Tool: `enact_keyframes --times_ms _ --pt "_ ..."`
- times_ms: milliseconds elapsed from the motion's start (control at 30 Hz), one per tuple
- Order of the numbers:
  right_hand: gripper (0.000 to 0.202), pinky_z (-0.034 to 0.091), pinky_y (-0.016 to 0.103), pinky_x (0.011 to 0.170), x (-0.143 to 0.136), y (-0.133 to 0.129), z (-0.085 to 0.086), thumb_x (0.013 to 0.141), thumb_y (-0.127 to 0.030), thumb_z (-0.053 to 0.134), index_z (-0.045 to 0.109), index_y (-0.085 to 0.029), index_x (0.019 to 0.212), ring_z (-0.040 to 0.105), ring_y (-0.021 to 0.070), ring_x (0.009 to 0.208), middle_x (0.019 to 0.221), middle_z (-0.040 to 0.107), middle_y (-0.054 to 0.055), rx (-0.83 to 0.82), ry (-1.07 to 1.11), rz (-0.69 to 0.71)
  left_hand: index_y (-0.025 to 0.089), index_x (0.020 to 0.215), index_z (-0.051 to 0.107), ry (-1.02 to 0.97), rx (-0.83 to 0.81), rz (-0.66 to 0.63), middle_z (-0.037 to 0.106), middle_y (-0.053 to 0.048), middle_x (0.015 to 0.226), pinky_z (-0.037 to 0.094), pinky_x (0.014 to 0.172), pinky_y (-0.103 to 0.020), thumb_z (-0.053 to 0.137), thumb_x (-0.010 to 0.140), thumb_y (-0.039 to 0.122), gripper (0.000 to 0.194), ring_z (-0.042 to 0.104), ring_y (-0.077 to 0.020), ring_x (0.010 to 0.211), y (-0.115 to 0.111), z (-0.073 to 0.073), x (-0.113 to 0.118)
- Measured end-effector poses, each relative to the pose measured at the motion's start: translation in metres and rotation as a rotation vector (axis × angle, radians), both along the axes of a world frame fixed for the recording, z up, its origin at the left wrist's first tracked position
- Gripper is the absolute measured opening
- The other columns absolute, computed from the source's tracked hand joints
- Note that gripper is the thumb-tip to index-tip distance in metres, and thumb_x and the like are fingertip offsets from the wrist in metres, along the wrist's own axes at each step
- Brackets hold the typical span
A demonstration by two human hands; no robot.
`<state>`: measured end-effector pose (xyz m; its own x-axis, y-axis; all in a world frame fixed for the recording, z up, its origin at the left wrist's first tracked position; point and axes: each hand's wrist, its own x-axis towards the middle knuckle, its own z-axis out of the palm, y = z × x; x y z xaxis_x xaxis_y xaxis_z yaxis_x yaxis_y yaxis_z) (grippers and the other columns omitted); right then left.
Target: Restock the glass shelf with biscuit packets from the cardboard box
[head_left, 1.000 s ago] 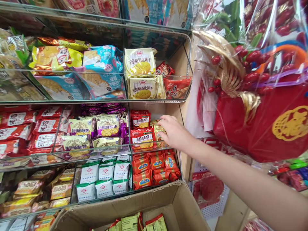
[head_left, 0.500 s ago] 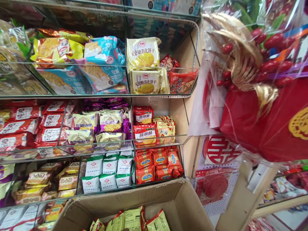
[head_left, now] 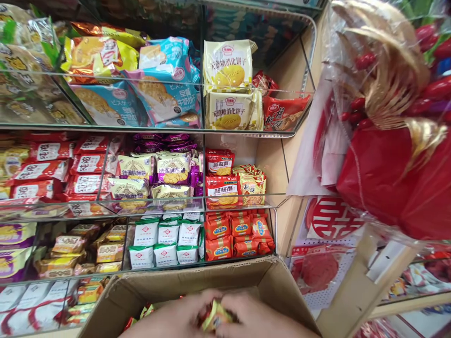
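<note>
Over the open cardboard box (head_left: 271, 277), at the bottom of the head view, both my hands come together. Between them is a small yellow-and-red snack packet (head_left: 215, 317). My left hand (head_left: 188, 311) curls round its left side, and my right hand (head_left: 244, 310) closes on the right side. Motion blurs the fingers somewhat, and the packet's lower part is partly covered by them. More yellow packets (head_left: 147, 310) show in the box beside my left wrist; the rest of the contents are hidden under my hands and forearms.
Behind the box rise glass-fronted shelves holding red biscuit packs (head_left: 221, 190), orange packs (head_left: 219, 249), white-and-green packs (head_left: 165, 255) and blue biscuit bags (head_left: 158, 94). A red wrapped decoration (head_left: 391, 173) hangs at the right, near a wooden post (head_left: 352, 286).
Both hands have come into view over the box, closed round a packet. The view has shifted slightly, so the upper shelves and hanging decoration sit further right.
</note>
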<state>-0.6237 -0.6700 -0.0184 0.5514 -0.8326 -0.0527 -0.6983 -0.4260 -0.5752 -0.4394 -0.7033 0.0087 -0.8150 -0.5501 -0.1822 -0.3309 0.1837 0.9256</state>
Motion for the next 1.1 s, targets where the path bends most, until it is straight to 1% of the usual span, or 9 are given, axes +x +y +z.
enact_keyframes --times_ms 133,433,567,633,700,800,933,1000,1100 --pt "0.026 0.031 0.021 0.054 -0.008 0.001 0.012 0.085 -0.038 0.039 0.048 -0.017 0.076 0.045 0.0101 0.059 0.065 0.051 -0.002 -0.146 -0.272 -0.231 0.014 0.101 0.057 0.249 0.122 0.187 0.062 -0.001 0.082 0.042 0.072 -0.026 0.063 0.073 0.031 0.033 0.055 -0.0137 0.076 -0.006 0.007 -0.009" --pt "0.034 0.034 0.023 0.055 -0.009 0.008 0.022 0.089 -0.040 0.029 0.049 -0.017 0.074 0.043 0.0107 0.057 0.062 0.048 -0.001 -0.165 -0.539 -0.334 0.019 0.109 0.058 0.397 0.175 0.394 0.063 0.000 0.075 0.047 0.062 -0.025 0.060 0.075 0.040 0.041 0.055 -0.0133 0.068 0.005 0.006 -0.019" --pt "0.026 0.042 0.025 0.068 -0.010 0.008 0.021 0.085 -0.038 0.043 0.052 -0.018 0.098 0.055 0.0144 0.076 0.083 0.060 0.002 -0.065 -0.601 -0.268 0.015 0.103 0.057 0.426 0.153 0.456 0.059 0.004 0.061 0.045 0.055 -0.022 0.065 0.070 0.040 0.042 0.051 -0.0089 0.054 0.005 0.006 -0.022" --pt "0.041 0.045 0.027 0.074 -0.011 0.010 0.022 0.078 -0.031 0.054 0.040 -0.021 0.116 0.058 0.0159 0.084 0.093 0.061 0.002 -0.049 -0.617 -0.245 0.015 0.103 0.054 0.429 0.137 0.474 0.058 0.004 0.061 0.045 0.054 -0.022 0.065 0.070 0.041 0.043 0.051 -0.0090 0.055 0.003 0.006 -0.021" --pt "0.046 0.047 0.027 0.072 -0.014 0.014 0.030 0.075 -0.025 0.057 0.037 -0.023 0.116 0.060 0.0157 0.081 0.091 0.062 0.001 -0.131 -0.567 -0.265 0.016 0.105 0.051 0.441 0.128 0.510 0.059 0.002 0.069 0.045 0.056 -0.022 0.061 0.073 0.044 0.043 0.053 -0.0106 0.060 0.002 0.006 -0.019" --pt "0.026 0.049 0.025 0.064 -0.027 0.023 0.065 0.078 -0.026 0.055 0.045 -0.024 0.102 0.060 0.0153 0.075 0.088 0.062 0.001 -0.528 -0.399 -0.364 0.017 0.107 0.049 0.467 0.140 0.550 0.061 -0.002 0.079 0.045 0.057 -0.024 0.050 0.079 0.050 0.043 0.056 -0.0128 0.065 -0.001 0.007 -0.015" --pt "0.030 0.050 0.026 0.063 -0.056 0.019 0.145 0.080 -0.028 0.052 0.043 -0.021 0.108 0.060 0.0169 0.074 0.094 0.059 0.007 -1.225 -0.157 -0.619 0.018 0.104 0.051 0.458 0.145 0.528 0.061 -0.002 0.079 0.042 0.057 -0.024 0.050 0.080 0.048 0.039 0.057 -0.0127 0.063 -0.003 0.007 -0.013" --pt "0.031 0.048 0.031 0.071 -0.067 0.003 0.182 0.083 -0.026 0.047 0.042 -0.016 0.111 0.059 0.0211 0.084 0.100 0.057 0.012 -1.289 0.092 -0.683 0.018 0.103 0.051 0.427 0.119 0.499 0.060 -0.001 0.077 0.042 0.058 -0.024 0.050 0.080 0.047 0.037 0.057 -0.0124 0.063 -0.002 0.006 -0.015" --pt "0.023 0.047 0.035 0.067 -0.072 -0.031 0.218 0.083 -0.017 0.040 0.047 -0.010 0.104 0.060 0.0258 0.082 0.092 0.056 0.015 -1.097 0.489 -0.733 0.019 0.103 0.051 0.392 0.071 0.426 0.059 0.000 0.076 0.042 0.061 -0.025 0.049 0.080 0.048 0.036 0.056 -0.0125 0.065 0.001 0.004 -0.017"
